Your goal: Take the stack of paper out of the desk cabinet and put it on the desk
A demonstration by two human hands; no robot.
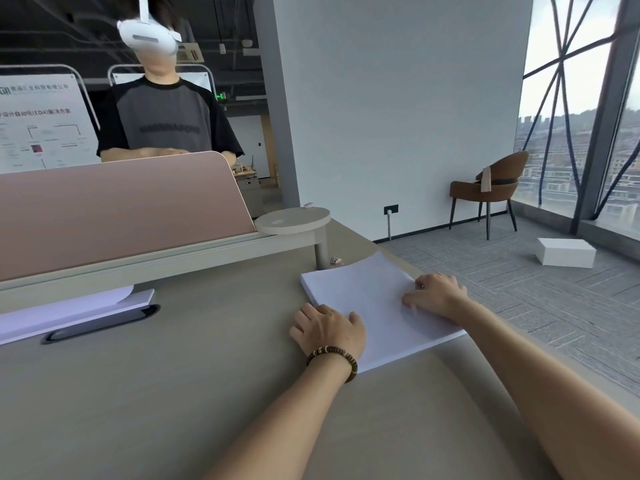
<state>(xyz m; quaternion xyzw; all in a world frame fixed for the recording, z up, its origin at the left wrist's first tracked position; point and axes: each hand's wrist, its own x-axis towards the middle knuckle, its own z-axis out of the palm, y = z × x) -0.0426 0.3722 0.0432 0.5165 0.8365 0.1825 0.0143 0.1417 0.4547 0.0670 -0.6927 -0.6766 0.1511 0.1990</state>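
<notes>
A white stack of paper point(367, 299) lies flat on the beige desk point(173, 375), near the desk's right edge. My left hand point(329, 330), with a bead bracelet at the wrist, rests on the stack's near left edge, fingers curled over it. My right hand point(438, 294) lies on top of the stack at its right side, fingers spread on the top sheet. The stack's near right corner juts slightly past the desk edge. The desk cabinet is not in view.
A pink divider screen point(114, 209) runs along the desk's far side, with a round shelf point(294, 220) at its right end. Another paper stack point(69, 310) lies under the divider at left. A person in a headset stands behind. A chair point(491, 188) and white box point(566, 251) stand on the floor.
</notes>
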